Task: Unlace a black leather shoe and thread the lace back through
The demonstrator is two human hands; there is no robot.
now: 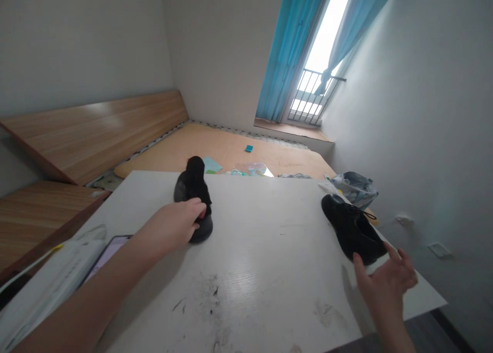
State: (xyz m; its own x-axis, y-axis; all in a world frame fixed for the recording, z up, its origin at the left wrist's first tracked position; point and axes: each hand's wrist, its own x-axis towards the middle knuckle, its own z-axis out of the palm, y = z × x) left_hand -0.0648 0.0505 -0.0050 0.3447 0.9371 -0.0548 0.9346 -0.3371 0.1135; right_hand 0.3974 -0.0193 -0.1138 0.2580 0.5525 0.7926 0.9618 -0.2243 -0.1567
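A black shoe (192,189) with a dark cloth draped over it lies on the white table (269,271), left of centre. My left hand (175,224) grips that shoe at its near end, fingers curled on it. A second black lace-up shoe (352,230) lies near the table's right edge. My right hand (387,278) hovers just in front of this shoe's heel, fingers spread, holding nothing.
A phone (110,253) and a white object with a cable (50,281) lie at the table's left. Dark smudges (210,296) mark the tabletop. Beyond are a bare bed (231,150) with small items, a plastic bag (356,186), blue curtains and a window.
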